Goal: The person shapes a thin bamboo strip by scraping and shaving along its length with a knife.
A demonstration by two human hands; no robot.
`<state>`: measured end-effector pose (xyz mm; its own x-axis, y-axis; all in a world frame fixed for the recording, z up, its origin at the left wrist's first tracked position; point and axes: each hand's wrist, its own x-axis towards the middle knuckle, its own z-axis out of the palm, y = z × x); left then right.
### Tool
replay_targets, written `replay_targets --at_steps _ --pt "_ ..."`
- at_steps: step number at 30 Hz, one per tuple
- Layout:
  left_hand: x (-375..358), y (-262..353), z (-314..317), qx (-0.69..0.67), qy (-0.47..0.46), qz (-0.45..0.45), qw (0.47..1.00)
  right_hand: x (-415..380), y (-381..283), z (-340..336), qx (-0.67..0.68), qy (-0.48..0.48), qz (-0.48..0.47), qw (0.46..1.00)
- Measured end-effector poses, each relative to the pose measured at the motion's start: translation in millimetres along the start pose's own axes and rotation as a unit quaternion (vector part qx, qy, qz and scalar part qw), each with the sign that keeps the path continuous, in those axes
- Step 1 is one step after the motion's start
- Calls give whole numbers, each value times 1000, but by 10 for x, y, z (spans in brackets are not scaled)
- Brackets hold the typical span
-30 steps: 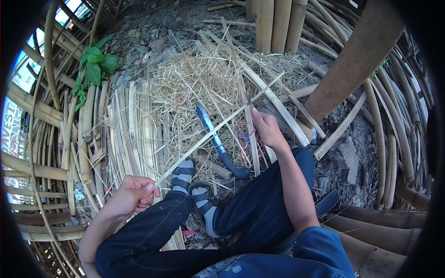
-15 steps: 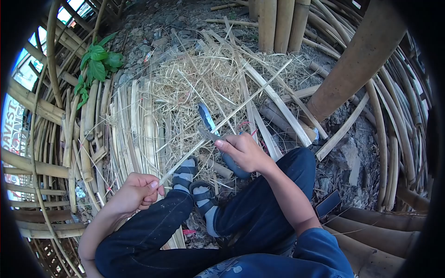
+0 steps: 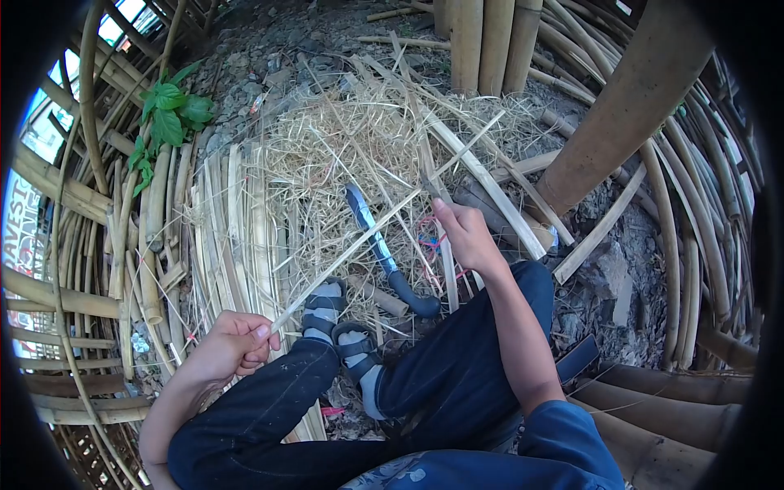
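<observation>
A long, thin bamboo strip (image 3: pixel 343 256) slants across the view from lower left to upper right. My left hand (image 3: pixel 235 347) pinches its near end in closed fingers, just above my left knee. My right hand (image 3: pixel 465 235) is closed around a small knife, its handle hidden in the grip. The knife's blade (image 3: pixel 428 184) lies against the strip toward the far end. Below the strip a machete (image 3: pixel 380 247) with a dark curved handle rests on the shavings, close to my sandalled feet.
Curly bamboo shavings (image 3: pixel 327 155) cover the ground ahead. Split bamboo slats (image 3: pixel 237 220) lie at the left. A thick bamboo post (image 3: pixel 625 106) leans at the right, near a dark phone-like object (image 3: pixel 577 358). Bamboo poles line both sides, and a leafy plant (image 3: pixel 169 110) grows at upper left.
My right hand and the knife have slid up and right along the strip, away from my left hand. The machete's handle has come into view. My left hand has barely moved.
</observation>
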<state>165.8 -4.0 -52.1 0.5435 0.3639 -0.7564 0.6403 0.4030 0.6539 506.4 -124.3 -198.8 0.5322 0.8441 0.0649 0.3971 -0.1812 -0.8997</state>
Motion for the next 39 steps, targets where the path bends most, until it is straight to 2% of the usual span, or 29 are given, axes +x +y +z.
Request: replay_targets --at_steps 3,8,10,12,14,16,18,20,23,25,26,27,29,31,33,36,39 --pt "23 5 24 8 -4 -1 1000 -43 -58 31 19 -13 30 999" --pt "27 18 36 15 14 25 999 51 145 108 3 11 4 1000" --pt "44 -24 30 12 25 27 999 184 373 -28 40 162 107 980" --pt "70 -47 -2 37 38 59 997 203 399 -184 115 203 158 960" --pt "94 -41 30 79 57 88 991 110 304 -151 123 207 125 962" --pt "121 -65 53 122 74 114 983 -41 45 39 122 157 -3 980" --pt "161 -89 65 184 114 167 962 -224 -284 265 70 43 -55 995" --pt "120 -47 118 207 133 170 954 -369 -484 399 14 -93 -69 993" --pt "78 -36 161 242 177 180 937 -296 -448 286 -24 -51 -32 998" --pt "75 -54 148 257 201 189 926 -117 -213 148 -13 -50 60 997" --pt "86 -73 124 257 198 186 928 -43 -81 131 76 68 53 993" --pt "93 -85 105 257 194 183 929 40 58 22 23 120 45 992" --pt "94 -89 80 266 196 190 925 113 267 -158 35 132 88 987" --pt "94 -57 84 273 200 199 920 131 197 -205 59 136 108 983" --pt "65 -6 118 328 224 202 895 10 42 -71 133 77 73 985" --pt "95 -38 145 320 200 211 902 -246 -398 243 303 -124 41 944" --pt "95 -33 151 305 208 232 900 -334 -484 404 341 -143 90 925"
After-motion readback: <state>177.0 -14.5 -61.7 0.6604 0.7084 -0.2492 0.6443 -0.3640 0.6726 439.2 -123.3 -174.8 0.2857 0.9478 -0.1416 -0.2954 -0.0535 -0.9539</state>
